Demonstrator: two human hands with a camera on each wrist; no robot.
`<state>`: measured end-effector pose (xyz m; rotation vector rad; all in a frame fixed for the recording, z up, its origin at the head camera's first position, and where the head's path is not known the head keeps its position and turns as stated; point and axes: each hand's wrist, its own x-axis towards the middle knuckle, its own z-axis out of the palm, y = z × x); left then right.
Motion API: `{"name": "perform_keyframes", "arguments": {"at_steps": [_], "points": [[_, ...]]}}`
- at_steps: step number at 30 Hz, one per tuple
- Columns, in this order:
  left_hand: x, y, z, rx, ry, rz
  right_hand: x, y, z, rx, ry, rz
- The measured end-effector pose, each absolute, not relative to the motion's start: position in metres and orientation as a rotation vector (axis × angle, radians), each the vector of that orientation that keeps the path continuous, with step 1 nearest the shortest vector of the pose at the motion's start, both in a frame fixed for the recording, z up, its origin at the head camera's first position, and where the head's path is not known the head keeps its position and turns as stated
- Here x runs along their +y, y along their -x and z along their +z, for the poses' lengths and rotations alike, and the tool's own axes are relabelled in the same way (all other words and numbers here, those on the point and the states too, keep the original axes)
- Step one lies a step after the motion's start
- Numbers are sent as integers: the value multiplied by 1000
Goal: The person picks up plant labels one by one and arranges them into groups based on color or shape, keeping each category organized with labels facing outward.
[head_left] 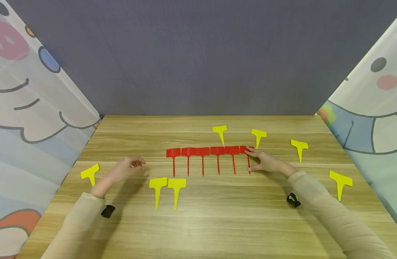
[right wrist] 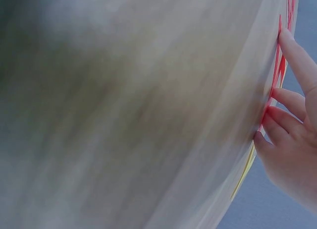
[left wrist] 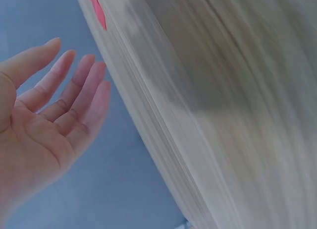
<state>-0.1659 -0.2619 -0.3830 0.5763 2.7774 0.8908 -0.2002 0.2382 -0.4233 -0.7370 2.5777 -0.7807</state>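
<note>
Several red T-shaped plant labels (head_left: 203, 151) lie side by side in a row, stems pointing toward me. My right hand (head_left: 267, 162) touches the rightmost red label (head_left: 243, 149), fingers at its head and thumb by the lower stem. In the right wrist view those fairly straight fingertips (right wrist: 273, 92) rest along the red label. My left hand (head_left: 128, 168) hovers to the left of the row, holding nothing; the left wrist view shows its palm (left wrist: 44, 140) with loosely bent fingers. Closest to it, two yellow T-shaped plant labels (head_left: 158, 182) lie below the row's left end.
More yellow labels lie scattered: two behind the row (head_left: 220, 128), two at the right (head_left: 299, 144), and one beside the left forearm (head_left: 90, 171). Beyond the wooden table (head_left: 224, 230) stands a grey panel (head_left: 204, 57). Cartoon-print curtains (head_left: 40, 100) hang at both sides.
</note>
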Motion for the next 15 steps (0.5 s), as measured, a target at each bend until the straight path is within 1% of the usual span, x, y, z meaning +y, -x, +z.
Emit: {"name": "perform_keyframes", "arguments": {"at_steps": [9,15], "points": [[-291,159,-385,2852,-553,955,238,199,-423,2572,724,-793],[-307,154,-382,2876,-445,961,238,199,-422,2582,728,-774]]}}
